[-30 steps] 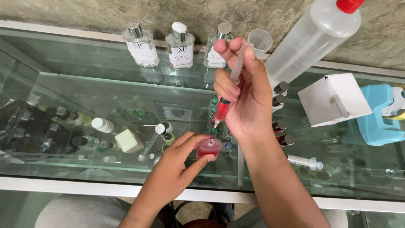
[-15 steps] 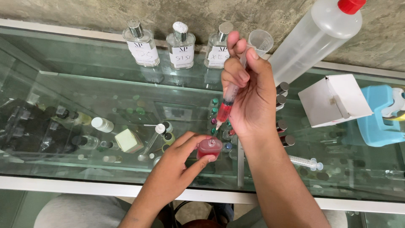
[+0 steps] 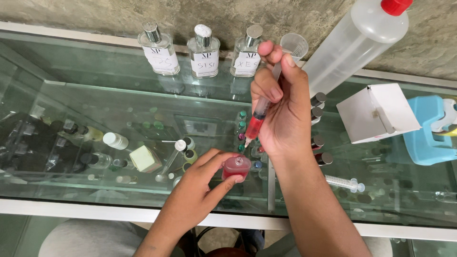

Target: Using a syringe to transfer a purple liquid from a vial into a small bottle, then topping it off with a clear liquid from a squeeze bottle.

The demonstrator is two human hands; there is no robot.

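1. The right hand [image 3: 281,114] is clamped around a syringe [image 3: 261,116] holding red liquid. Most of the barrel is hidden behind the fingers, and the thumb sits on the plunger top.
2. The syringe tip hangs just above the open neck of a small bottle of red liquid [image 3: 235,167]; whether tip and neck touch is hard to tell.
3. The left hand [image 3: 197,188] pinches that bottle between thumb and fingers, steadying it on the glass desk [image 3: 71,95].
4. Three labelled perfume bottles [image 3: 203,51] stand along the back wall, well apart from the hands.
5. A big squeeze bottle with a red cap [image 3: 354,43] leans at the right, cut off at the top edge.
6. A small clear cup [image 3: 294,45] is partly hidden behind the right fingertips.
7. A white box [image 3: 378,112] and a spare syringe [image 3: 343,182] lie to the right.
8. Vials under the glass blur with reflections.
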